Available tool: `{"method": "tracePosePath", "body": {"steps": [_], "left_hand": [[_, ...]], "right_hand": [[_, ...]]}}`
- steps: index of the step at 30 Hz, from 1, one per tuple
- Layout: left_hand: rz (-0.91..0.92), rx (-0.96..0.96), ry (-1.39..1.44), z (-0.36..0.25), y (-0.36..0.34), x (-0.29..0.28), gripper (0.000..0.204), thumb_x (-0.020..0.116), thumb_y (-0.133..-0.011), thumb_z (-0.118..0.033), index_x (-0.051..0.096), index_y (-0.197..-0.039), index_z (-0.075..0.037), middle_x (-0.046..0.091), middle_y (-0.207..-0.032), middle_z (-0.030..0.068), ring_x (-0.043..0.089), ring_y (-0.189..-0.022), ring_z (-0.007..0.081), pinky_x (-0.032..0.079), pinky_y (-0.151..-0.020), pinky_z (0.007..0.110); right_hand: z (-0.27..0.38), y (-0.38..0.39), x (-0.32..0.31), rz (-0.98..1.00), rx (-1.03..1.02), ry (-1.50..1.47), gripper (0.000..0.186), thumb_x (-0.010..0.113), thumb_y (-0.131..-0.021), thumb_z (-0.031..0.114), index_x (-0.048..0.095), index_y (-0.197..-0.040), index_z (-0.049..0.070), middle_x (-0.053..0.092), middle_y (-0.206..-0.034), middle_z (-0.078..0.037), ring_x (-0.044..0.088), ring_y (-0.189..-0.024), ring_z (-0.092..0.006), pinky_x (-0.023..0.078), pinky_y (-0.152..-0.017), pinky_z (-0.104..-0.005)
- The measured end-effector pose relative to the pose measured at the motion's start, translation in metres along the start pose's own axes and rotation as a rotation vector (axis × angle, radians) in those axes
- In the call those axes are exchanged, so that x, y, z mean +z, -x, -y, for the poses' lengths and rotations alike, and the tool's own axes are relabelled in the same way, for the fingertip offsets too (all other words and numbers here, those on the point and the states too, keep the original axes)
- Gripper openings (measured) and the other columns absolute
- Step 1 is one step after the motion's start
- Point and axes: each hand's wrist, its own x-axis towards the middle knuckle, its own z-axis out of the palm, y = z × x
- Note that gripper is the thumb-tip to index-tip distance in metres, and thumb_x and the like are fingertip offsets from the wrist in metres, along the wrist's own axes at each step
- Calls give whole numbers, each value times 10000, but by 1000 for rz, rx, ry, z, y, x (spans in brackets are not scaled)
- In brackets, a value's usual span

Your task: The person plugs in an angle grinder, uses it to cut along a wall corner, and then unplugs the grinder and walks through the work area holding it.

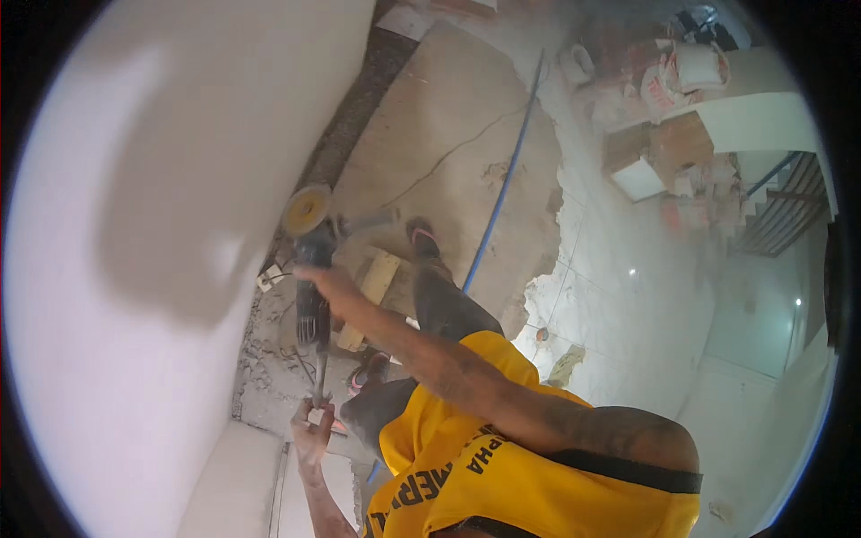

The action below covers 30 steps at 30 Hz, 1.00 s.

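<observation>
An angle grinder [312, 305] with a dark body and a round yellowish disc [307, 212] is at the foot of the white wall, disc end away from me. Its side handle [372, 218] sticks out to the right. My right hand [327, 285] is closed on the grinder's body just behind the head, with my arm stretched across my front. Near the tail end, my left hand [312, 432] has its fingers pinched at the power cord [320, 387]; the exact grip is partly hidden.
A smooth white wall [179, 179] rises at left, with a rough broken strip [359, 99] along its foot. A blue pipe [502, 193] crosses the bare concrete. A wood piece [369, 300] lies by my feet. White tiles [610, 296], sacks [686, 76] and boxes [659, 152] are at right.
</observation>
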Motion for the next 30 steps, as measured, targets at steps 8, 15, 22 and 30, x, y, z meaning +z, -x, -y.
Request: {"method": "tracePosePath", "body": {"steps": [8, 15, 22, 30], "left_hand": [[112, 7, -549, -78, -157, 34, 171, 628, -902, -165, 639, -829, -11, 646, -748, 212, 641, -695, 402, 473, -628, 439], [259, -217, -1061, -146, -183, 10, 189, 618, -885, -213, 634, -872, -24, 646, -860, 235, 622, -847, 445, 485, -730, 528], [298, -182, -1067, -208, -179, -54, 163, 587, -908, -207, 634, -899, -51, 620, -1005, 173, 597, -932, 417, 487, -797, 502], [287, -298, -955, -293, -329, 24, 243, 544, -957, -235, 680, -938, -34, 710, -882, 182, 684, -846, 352, 529, -754, 457]], "right_hand": [[271, -79, -155, 64, -166, -413, 256, 727, -818, 266, 610, -944, 76, 631, -765, -72, 648, -693, -222, 562, -665, -375], [500, -64, -307, -77, -476, -576, 256, 702, -834, 236, 588, -978, 57, 649, -810, -121, 659, -737, -274, 561, -700, -417], [597, 11, -406, -252, -677, -647, 326, 724, -826, 232, 561, -1016, 23, 658, -830, -169, 667, -708, -289, 584, -697, -415], [629, 58, -505, -378, -714, -792, 410, 773, -788, 176, 526, -1095, 62, 598, -885, -103, 643, -759, -234, 578, -707, -384]]}}
